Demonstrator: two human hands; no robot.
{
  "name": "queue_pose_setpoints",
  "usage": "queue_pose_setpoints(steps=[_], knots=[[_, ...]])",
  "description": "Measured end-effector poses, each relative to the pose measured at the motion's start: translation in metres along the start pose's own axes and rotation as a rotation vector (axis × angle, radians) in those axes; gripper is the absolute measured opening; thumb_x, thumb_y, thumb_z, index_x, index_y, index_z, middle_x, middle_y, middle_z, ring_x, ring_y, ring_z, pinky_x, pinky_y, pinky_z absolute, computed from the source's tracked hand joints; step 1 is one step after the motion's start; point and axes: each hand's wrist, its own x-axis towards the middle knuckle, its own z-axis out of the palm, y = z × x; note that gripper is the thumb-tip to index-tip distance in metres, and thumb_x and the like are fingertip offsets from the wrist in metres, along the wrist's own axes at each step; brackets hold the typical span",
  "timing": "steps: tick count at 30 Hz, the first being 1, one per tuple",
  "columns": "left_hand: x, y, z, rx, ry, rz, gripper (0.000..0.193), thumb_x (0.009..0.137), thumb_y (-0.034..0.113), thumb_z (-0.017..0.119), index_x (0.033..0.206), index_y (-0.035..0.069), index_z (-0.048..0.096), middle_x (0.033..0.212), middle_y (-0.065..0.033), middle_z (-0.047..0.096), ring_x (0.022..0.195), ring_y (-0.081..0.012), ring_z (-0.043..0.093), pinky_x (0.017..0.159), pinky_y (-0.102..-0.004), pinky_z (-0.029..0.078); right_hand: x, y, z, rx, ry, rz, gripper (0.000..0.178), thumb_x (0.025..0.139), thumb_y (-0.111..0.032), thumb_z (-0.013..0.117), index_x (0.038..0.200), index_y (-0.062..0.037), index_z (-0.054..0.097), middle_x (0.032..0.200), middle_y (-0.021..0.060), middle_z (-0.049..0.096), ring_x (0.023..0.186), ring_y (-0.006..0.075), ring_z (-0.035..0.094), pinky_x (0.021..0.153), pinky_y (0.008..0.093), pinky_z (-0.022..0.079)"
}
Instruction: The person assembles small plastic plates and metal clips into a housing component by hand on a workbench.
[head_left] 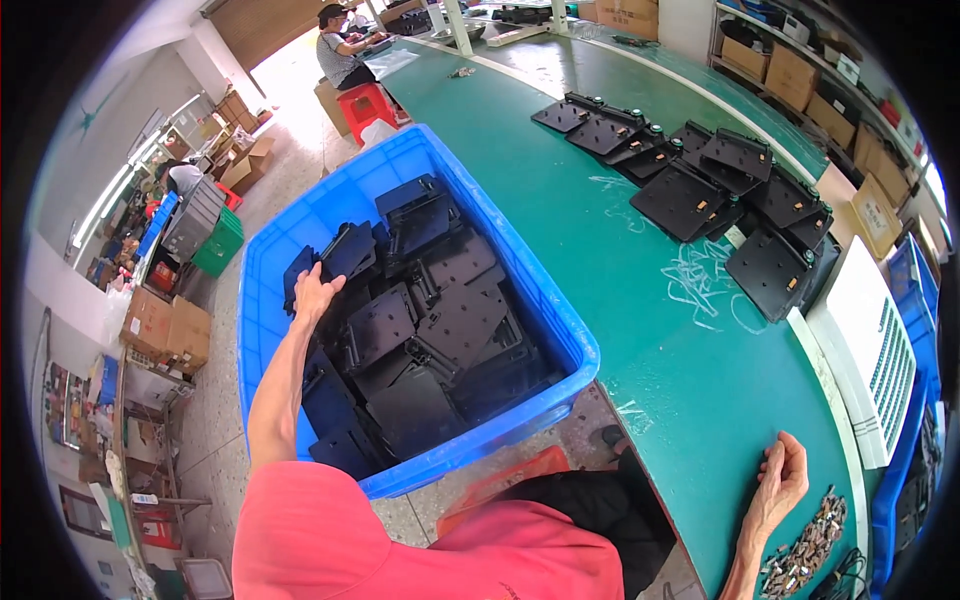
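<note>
Counter [640, 300]: green surface running from the near right to the far end; it carries a row of finished-looking black plates and chalk scribbles.
Blue bin [270, 260]: large plastic tub standing beside the counter's left edge, about half full of loose black plates [440, 320] piled at mixed angles.
Plates on counter [700, 190]: roughly a dozen, overlapped in a curved row well apart from the bin; judged as the portion already moved out.
Progress: judged under halfway, since the stock in the bin clearly outnumbers the row on the counter.
Plate under the left hand [350, 250]: flat, near-square part at the bin's far-left side, tilted up on edge; its long edge runs roughly toward the bin's far corner, broad face turned to the right.
Left hand [315, 290]: fingers spread and laid over the top edge of that plate; not yet closed round it.
Right hand [780, 480]: rests on the counter's near edge, fingers loosely curled, holding nothing.
Small metal parts [810, 545]: heap just beside the right hand.
</note>
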Motion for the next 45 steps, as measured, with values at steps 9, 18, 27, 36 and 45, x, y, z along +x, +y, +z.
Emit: queue_pose_setpoints(steps=[9,18,27,36,45], knots=[[0.046,0.010,0.004,0.055,-0.174,-0.106,0.081,0.079,0.045,0.071,0.148,0.015,0.040,0.156,-0.0153,0.029,0.144,-0.0389,0.023,0.106,-0.0706,0.021,0.000,0.003,0.000,-0.039,0.015,-0.011,0.022,0.098,-0.018,0.058,0.109,-0.0010,0.066,0.079,-0.0014,0.058,0.065,0.0037,0.048,0.055,0.0183,0.037],[0.049,0.022,0.017,0.157,-0.081,-0.182,0.059,0.087,0.045,0.061,0.137,0.016,0.055,0.145,-0.0114,0.047,0.140,-0.0404,0.027,0.106,-0.0712,0.019,0.000,0.003,-0.001,-0.071,0.030,-0.008,0.022,0.098,-0.020,0.059,0.110,-0.0025,0.066,0.079,-0.0025,0.058,0.067,0.0038,0.046,0.056,0.0194,0.035],[0.031,-0.008,0.005,0.058,-0.203,0.012,0.049,0.071,0.034,0.080,0.115,0.015,0.071,0.140,-0.0149,0.051,0.140,-0.0352,0.031,0.105,-0.0743,0.017,0.000,0.004,0.000,-0.062,0.031,-0.012,0.022,0.098,-0.020,0.059,0.110,-0.0030,0.067,0.079,-0.0031,0.058,0.067,0.0034,0.046,0.056,0.0192,0.035],[-0.004,0.018,0.005,0.069,-0.042,0.001,0.063,0.064,0.032,0.085,0.118,0.011,0.060,0.143,-0.0114,0.047,0.144,-0.0347,0.022,0.106,-0.0731,0.013,0.001,0.005,-0.002,-0.078,0.025,-0.021,0.023,0.098,-0.021,0.060,0.110,-0.0027,0.067,0.080,-0.0028,0.059,0.068,0.0035,0.047,0.057,0.0189,0.035],[0.005,-0.006,0.000,-0.063,0.143,-0.022,0.059,0.067,0.039,0.082,0.119,0.014,0.068,0.116,-0.0084,0.068,0.111,-0.0269,0.061,0.100,-0.0650,0.028,-0.001,0.000,0.000,-0.071,0.008,0.003,0.023,0.098,-0.021,0.059,0.110,-0.0034,0.067,0.081,-0.0020,0.060,0.068,0.0037,0.048,0.058,0.0189,0.038]])
